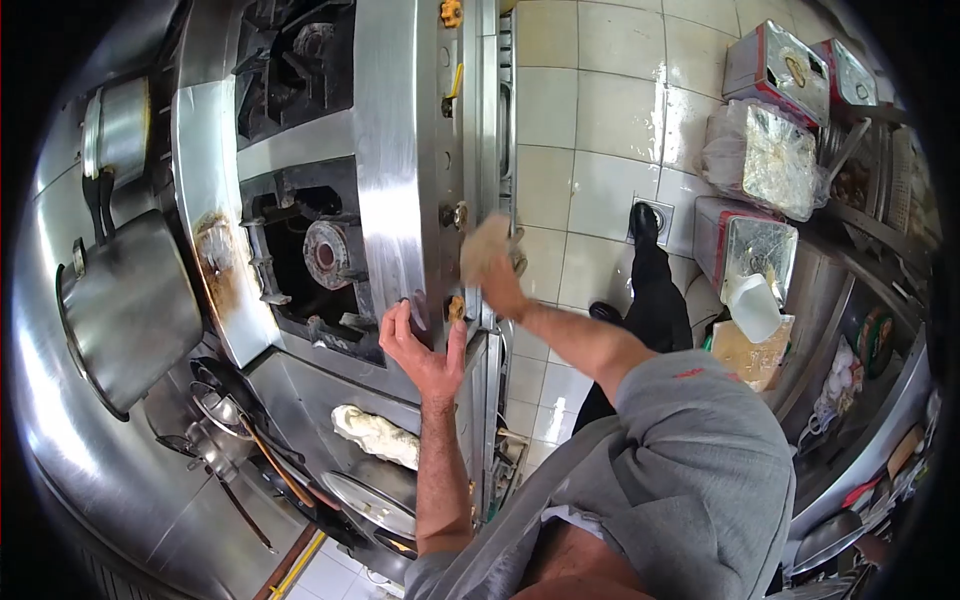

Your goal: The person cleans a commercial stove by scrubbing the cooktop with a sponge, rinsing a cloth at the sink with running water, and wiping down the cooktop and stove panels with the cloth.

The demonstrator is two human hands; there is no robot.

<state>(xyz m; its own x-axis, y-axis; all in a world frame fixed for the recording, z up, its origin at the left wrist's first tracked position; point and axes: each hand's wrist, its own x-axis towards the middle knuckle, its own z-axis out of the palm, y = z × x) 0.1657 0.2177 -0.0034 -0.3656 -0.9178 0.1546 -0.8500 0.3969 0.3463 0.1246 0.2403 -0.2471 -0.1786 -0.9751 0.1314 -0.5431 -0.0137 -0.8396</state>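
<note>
My left hand [425, 355] rests on the front edge of the steel stove [388, 170], fingers apart and holding nothing, its thumb beside an orange-brown knob [457, 308]. My right hand [506, 292] is closed on a beige cloth [486, 250], blurred by motion, at the stove's front panel near another knob [460, 216]. The cloth hides most of the fingers. Left of my hands, a burner [325, 255] sits in its dark, partly open well. A whitish, crumpled cloth [375, 436] lies on the steel surface below my left hand.
A large steel pot [135, 310] and pans [225, 410] stand on the left. A round lid [370, 500] lies near my left forearm. On the tiled floor [610, 120] at the right are metal tins [775, 70], a plastic-wrapped container [765, 160] and a drain [652, 220].
</note>
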